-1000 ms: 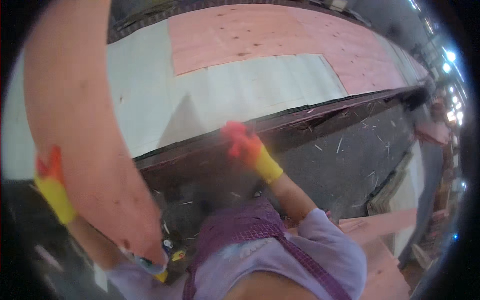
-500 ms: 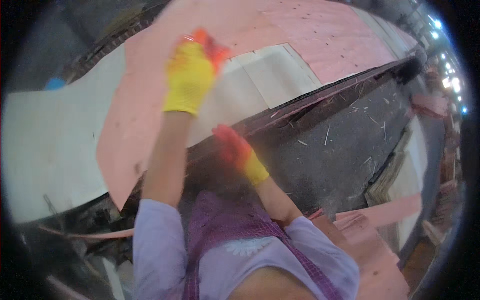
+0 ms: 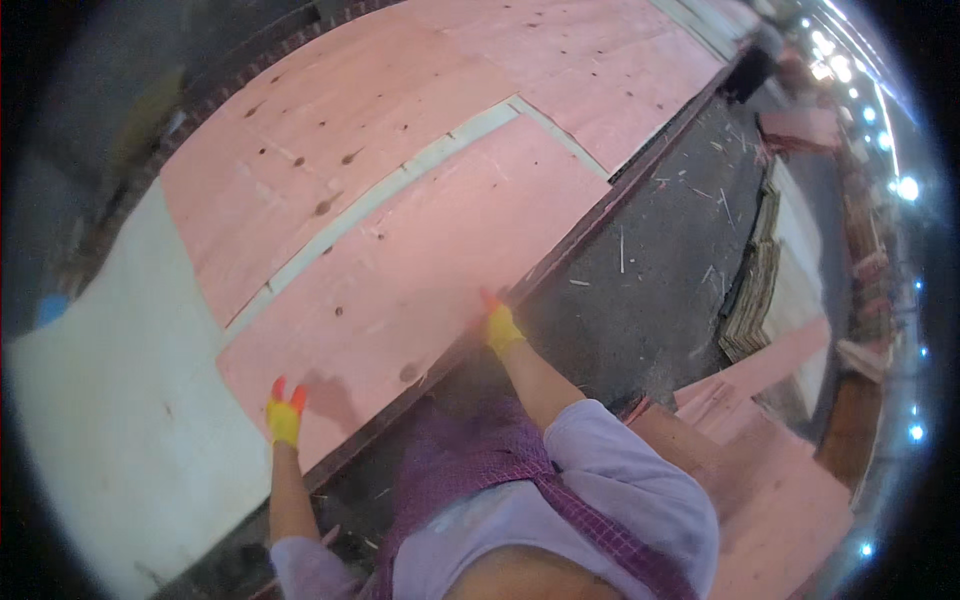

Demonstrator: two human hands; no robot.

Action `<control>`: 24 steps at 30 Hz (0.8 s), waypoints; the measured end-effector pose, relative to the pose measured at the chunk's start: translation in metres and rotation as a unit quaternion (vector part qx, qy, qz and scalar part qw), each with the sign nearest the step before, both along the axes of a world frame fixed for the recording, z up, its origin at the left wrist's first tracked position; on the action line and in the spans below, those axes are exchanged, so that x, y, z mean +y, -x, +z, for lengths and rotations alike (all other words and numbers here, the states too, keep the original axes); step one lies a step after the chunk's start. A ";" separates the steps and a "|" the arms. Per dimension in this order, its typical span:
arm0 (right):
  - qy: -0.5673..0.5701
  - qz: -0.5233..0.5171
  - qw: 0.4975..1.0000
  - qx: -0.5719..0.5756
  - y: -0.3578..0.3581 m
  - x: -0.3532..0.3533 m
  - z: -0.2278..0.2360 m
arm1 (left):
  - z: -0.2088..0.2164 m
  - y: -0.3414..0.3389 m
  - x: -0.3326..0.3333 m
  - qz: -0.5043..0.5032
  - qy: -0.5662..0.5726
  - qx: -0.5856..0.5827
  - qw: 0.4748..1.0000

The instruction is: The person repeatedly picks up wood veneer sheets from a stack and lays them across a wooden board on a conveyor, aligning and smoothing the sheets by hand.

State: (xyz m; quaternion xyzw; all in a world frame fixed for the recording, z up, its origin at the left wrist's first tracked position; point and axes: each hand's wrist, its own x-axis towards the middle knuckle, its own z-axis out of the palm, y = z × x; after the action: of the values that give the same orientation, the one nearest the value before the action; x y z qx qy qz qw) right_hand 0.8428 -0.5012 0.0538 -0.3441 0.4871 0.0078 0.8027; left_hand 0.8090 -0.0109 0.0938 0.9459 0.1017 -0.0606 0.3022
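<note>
Pink sheet (image 3: 430, 265) laid on white layer (image 3: 130, 400), long axis aimed lower-left to upper-right. Left hand (image 3: 286, 413) held over its left end, fingers parted, nothing gripped; right hand (image 3: 501, 324) seen at near edge, blurred, finger grip can't be told.

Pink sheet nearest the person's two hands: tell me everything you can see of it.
The pink sheet is long, thin and roughly rectangular, apparently wood veneer, with scattered dark knots. It lies flat; a pale strip separates its far edge from other pink sheets. The left hand is at its left end, the right hand at its near edge; whether either touches it is unclear.
</note>
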 end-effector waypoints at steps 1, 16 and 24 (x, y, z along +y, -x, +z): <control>0.045 0.040 0.998 -0.009 -0.006 0.005 -0.003 | -0.034 0.022 0.059 0.075 -0.026 -0.041 0.996; 0.360 0.300 0.877 -0.103 -0.069 -0.062 0.020 | -0.013 0.036 0.080 0.313 0.552 0.075 0.769; 0.074 0.068 0.995 0.005 -0.085 -0.063 -0.013 | -0.054 0.036 0.079 0.410 0.380 0.020 0.829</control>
State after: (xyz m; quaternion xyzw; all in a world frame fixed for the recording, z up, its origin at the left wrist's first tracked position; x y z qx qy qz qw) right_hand 0.9279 -0.5645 0.0410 -0.4346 0.4659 0.0275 0.7702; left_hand 0.7727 0.0686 0.0402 0.6262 0.4553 0.0165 0.6328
